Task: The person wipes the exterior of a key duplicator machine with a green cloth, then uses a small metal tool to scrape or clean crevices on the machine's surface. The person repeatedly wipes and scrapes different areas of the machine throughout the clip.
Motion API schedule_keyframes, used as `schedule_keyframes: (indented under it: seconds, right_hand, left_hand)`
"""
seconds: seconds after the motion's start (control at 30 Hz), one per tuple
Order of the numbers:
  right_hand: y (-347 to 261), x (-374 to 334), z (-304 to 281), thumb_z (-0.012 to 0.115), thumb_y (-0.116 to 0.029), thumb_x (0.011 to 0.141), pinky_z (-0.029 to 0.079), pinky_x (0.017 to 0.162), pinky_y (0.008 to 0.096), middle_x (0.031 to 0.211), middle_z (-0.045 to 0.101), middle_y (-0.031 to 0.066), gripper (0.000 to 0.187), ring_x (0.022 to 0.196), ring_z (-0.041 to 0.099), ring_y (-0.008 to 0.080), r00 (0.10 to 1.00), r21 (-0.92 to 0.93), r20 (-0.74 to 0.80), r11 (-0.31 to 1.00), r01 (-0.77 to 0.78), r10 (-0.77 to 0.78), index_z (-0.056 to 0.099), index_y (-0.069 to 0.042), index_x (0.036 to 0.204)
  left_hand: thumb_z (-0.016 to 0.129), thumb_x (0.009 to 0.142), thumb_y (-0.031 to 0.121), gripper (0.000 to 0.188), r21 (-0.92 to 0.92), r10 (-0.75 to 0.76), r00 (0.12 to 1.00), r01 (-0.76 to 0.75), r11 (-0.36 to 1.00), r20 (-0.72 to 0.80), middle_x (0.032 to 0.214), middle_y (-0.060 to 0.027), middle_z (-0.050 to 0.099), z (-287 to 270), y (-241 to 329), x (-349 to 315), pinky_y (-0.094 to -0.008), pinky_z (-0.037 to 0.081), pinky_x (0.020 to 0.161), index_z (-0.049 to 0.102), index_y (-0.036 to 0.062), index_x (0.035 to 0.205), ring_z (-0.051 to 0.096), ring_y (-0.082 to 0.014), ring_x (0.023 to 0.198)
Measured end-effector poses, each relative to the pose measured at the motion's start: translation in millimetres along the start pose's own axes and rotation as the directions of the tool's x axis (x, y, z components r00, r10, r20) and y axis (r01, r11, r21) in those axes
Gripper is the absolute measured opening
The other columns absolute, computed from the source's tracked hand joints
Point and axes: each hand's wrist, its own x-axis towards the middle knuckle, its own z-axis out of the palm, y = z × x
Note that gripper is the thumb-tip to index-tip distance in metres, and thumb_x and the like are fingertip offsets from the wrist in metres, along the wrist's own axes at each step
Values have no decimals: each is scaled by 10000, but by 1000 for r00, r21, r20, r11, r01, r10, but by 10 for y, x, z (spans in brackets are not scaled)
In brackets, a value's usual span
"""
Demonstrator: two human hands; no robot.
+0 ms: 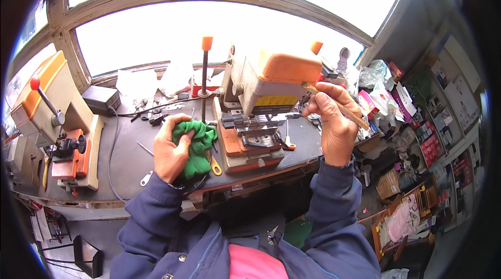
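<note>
My left hand [175, 146] is closed around a crumpled green cloth [200, 149], just left of the middle key cutting machine. In my right hand [334, 117], pinched between thumb and fingers, is a slim yellowish-brown wooden stick [350, 116]. Its upper end meets or nearly meets the right side of the machine's orange cover [290, 67]; whether they touch I cannot tell. Below that cover are the machine's metal clamps [250, 122] on an orange and grey base. A yellow-handled tool [215, 166] lies beside the cloth, its other end hidden.
Another key cutting machine [86, 148] with a red-knobbed lever stands at the left. A black box [102, 100] with a cable sits behind it. Loose keys and small parts [156, 109] lie toward the window. Bags and packages [378, 94] crowd the right, above an open drawer [402, 221].
</note>
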Motion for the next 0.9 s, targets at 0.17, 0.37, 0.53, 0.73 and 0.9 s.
schedule_keyframes:
  seconds: [0.17,0.37,0.53,0.73,0.9]
  right_hand:
    - [74,110,-154,774,-78,1029,629,722,289,901,780,120,220,733,748,178,1000,38,5,999,0,0,766,76,1185]
    - [120,168,-167,792,-84,1022,638,720,290,915,794,129,216,743,764,175,999,0,16,999,34,-34,775,77,1165]
    - [79,199,-179,775,-57,1026,640,736,285,922,795,139,203,752,771,178,997,-24,48,998,55,-54,766,80,1175]
    - [61,192,-142,753,-53,1026,665,716,334,923,781,158,208,739,766,212,998,-132,56,990,48,-41,761,85,1182]
    - [9,197,-120,751,-47,1023,651,725,317,912,778,148,201,734,765,210,999,-113,-38,993,16,-20,756,81,1179]
  left_hand:
    - [667,960,-91,278,5,-16,1000,16,1000,-1,1036,-82,753,-8,-2,-14,-292,560,931,686,6,1221,716,-150,986]
    - [647,1003,-88,263,-18,-32,999,33,999,42,1073,-48,721,-28,-21,-25,-271,537,948,655,8,1247,672,-119,1025]
    - [650,1002,-83,263,-2,-20,999,20,1000,48,1073,-48,722,-38,-23,-22,-272,539,945,656,10,1248,674,-120,1022]
    - [655,996,-81,262,20,-18,999,17,1000,50,1070,-54,724,-40,-1,-24,-274,538,948,658,7,1244,673,-125,1021]
    - [654,995,-79,260,48,-4,999,2,999,36,1074,-56,723,-38,13,-29,-274,532,955,659,3,1242,669,-126,1027]
